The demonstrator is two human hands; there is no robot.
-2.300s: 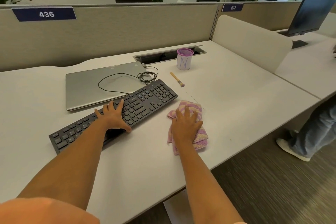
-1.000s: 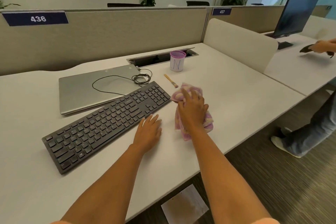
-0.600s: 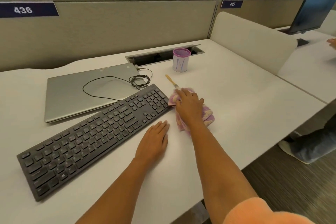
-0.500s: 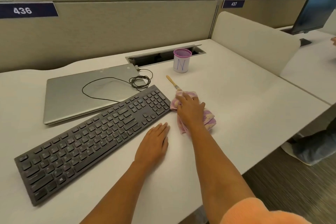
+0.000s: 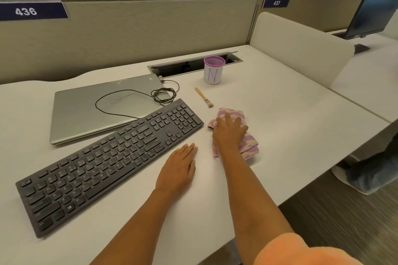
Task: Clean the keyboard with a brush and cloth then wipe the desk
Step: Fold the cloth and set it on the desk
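Black, flat plastic keyboard (image 5: 112, 163) lies slantwise on the smooth white counter (image 5: 280, 125). Just off its right end, the right hand (image 5: 230, 133) presses a crumpled pink-and-cream terry cloth (image 5: 248, 146), fingers spread flat. By its near edge the left hand (image 5: 178, 170) rests palm-down, fingers straight and together. Beyond its right end lies a small wooden-handled brush (image 5: 204, 97); behind it, a closed grey metal laptop (image 5: 86, 112).

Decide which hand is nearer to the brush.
Right. The right hand rests on the cloth just short of the brush; the left hand lies flat on the desk, farther back.
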